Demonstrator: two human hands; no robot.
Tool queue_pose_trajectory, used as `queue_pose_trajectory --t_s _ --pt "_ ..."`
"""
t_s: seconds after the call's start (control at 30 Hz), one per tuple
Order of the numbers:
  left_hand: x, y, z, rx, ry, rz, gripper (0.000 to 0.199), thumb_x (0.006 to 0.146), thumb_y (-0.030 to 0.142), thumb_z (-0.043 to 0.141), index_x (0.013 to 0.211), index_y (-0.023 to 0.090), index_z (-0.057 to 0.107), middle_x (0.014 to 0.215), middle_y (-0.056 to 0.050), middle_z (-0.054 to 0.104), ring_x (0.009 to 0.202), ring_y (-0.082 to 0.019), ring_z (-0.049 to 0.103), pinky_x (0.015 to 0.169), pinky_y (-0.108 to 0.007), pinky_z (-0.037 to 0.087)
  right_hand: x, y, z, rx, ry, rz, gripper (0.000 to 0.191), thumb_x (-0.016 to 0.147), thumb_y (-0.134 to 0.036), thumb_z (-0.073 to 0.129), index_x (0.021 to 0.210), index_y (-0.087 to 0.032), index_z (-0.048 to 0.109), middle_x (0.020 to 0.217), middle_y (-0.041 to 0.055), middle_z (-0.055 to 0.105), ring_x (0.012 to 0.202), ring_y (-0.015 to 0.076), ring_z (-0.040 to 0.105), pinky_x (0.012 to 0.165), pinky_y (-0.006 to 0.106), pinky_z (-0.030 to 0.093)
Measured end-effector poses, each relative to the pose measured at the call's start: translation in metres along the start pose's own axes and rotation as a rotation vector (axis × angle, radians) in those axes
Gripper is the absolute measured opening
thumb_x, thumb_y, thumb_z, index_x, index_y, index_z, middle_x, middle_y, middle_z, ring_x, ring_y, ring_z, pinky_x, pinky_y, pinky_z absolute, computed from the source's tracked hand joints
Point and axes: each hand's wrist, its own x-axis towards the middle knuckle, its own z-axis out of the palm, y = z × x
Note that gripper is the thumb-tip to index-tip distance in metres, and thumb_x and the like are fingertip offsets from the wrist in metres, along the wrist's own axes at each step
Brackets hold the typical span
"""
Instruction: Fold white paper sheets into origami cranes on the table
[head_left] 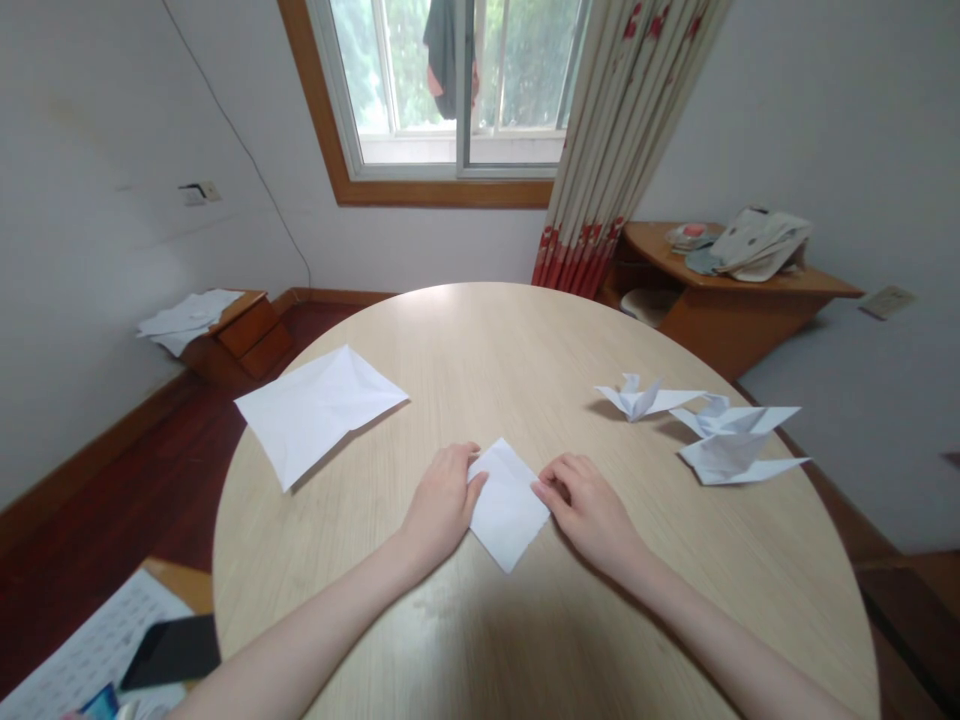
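Note:
A small folded square of white paper (pixel 508 510) lies turned like a diamond on the round wooden table (pixel 480 340), near its middle. My left hand (pixel 444 500) grips the paper's left corner, thumb on top and the other fingers at the edge or beneath. At the right corner, the thumb and forefinger of my right hand (pixel 589 508) pinch the edge, with the remaining fingers curled. The lowest corner points toward me and is free of both hands.
A larger creased white sheet (pixel 322 410) lies at the table's left. Several folded paper cranes (pixel 724 450) stand on the right side. Off the table are a black phone (pixel 172 650) at lower left and a corner shelf (pixel 750 285) holding a cloth bag (pixel 761 245).

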Motion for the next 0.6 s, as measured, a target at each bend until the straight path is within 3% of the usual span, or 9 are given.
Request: queue_pose_trajectory --t_s 0.1,0.23,0.4,0.5,0.6 --pt "-0.001 -0.003 0.002 0.165 0.062 0.124 0.030 0.089 0.014 0.049 0.118 0.014 0.052 0.115 -0.013 0.057 0.107 -0.027 0.053 0.092 -0.046 0.046 0.001 0.004 0.005 -0.158 0.046 -0.053 0.019 0.091 -0.027 0.047 0.075 -0.021 0.056 0.082 0.0083 0.060 0.082 0.0243 0.054 0.074 0.038 0.045" --pt "-0.006 -0.004 0.003 0.226 -0.032 0.269 0.031 0.089 0.004 0.039 0.112 0.014 0.058 0.115 -0.013 0.059 0.108 -0.024 0.055 0.090 -0.040 0.051 -0.002 0.002 0.012 -0.256 0.088 -0.080 0.015 0.090 -0.018 0.045 0.093 -0.016 0.060 0.093 0.0134 0.061 0.087 0.0277 0.054 0.077 0.044 0.047" --pt "-0.021 -0.002 0.011 0.329 -0.148 0.247 0.043 0.086 -0.001 0.035 0.119 0.013 0.058 0.122 -0.014 0.063 0.113 -0.022 0.060 0.093 -0.036 0.053 -0.008 0.003 0.025 -0.155 -0.007 -0.286 0.049 0.083 0.000 0.034 0.122 -0.018 0.058 0.117 0.0156 0.062 0.109 0.0274 0.056 0.090 0.048 0.050" --pt "-0.033 0.003 0.026 0.430 -0.095 0.213 0.045 0.089 0.002 0.033 0.131 0.008 0.051 0.137 -0.020 0.052 0.128 -0.025 0.051 0.097 -0.037 0.051 -0.010 0.009 0.031 -0.071 -0.098 -0.372 0.060 0.082 0.001 0.032 0.136 -0.019 0.050 0.134 0.0144 0.057 0.124 0.0244 0.052 0.100 0.047 0.047" --pt "-0.043 0.009 0.039 0.507 -0.034 0.176 0.043 0.095 0.015 0.035 0.135 0.004 0.048 0.138 -0.023 0.050 0.135 -0.030 0.041 0.104 -0.042 0.046 -0.010 0.012 0.033 -0.066 -0.164 -0.385 0.069 0.078 0.003 0.032 0.143 -0.018 0.043 0.144 0.0127 0.048 0.134 0.0215 0.043 0.107 0.045 0.043"
